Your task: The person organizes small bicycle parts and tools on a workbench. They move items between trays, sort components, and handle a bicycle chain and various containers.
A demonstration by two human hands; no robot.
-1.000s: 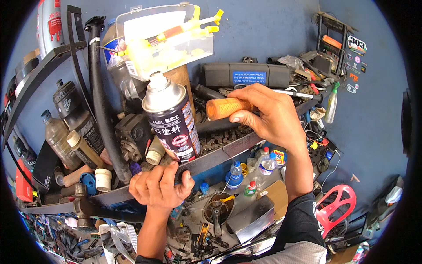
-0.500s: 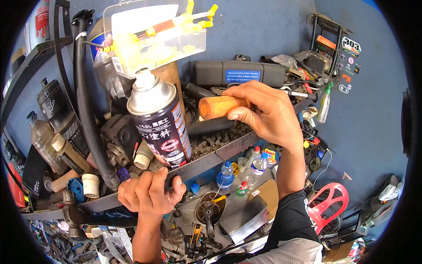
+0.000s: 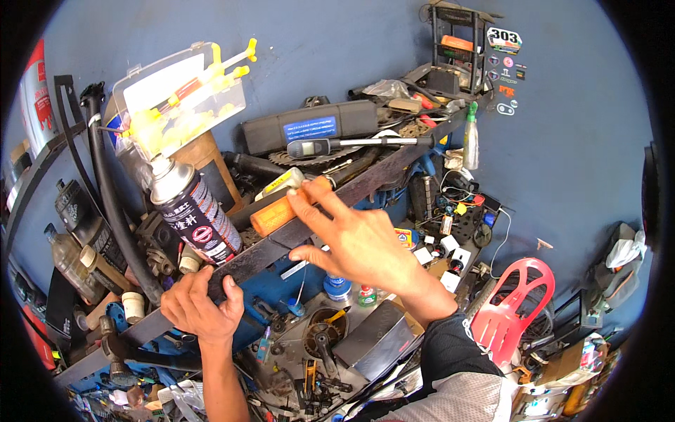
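My right hand (image 3: 358, 243) is open over the shelf's front rail (image 3: 281, 239), its thumb apart and its fingertips at the far end of an orange textured cylindrical grip (image 3: 275, 213). The grip lies on the shelf behind the rail; whether a tool is attached to it I cannot tell. My left hand (image 3: 204, 302) is curled over the rail further left, below a black spray can (image 3: 199, 218) with a silver top that stands tilted in view. Beside the orange grip sits a small pale bottle (image 3: 281, 181). Behind my right fingers lies a torque wrench (image 3: 351, 143) with a grey display end.
A long black tool case (image 3: 309, 126) sits against the blue wall. A clear box of yellow fittings (image 3: 183, 98) stands above the spray can. Dusty bottles (image 3: 74, 257) and a black tube (image 3: 116, 190) crowd the left. Below are a crankset (image 3: 325, 334), a dark box (image 3: 376, 337) and a red plastic chair (image 3: 513, 309).
My right hand has lowered the orange grip onto the shelf and opened its hold. The view has shifted, revealing the torque wrench more fully; my left hand stays on the rail.
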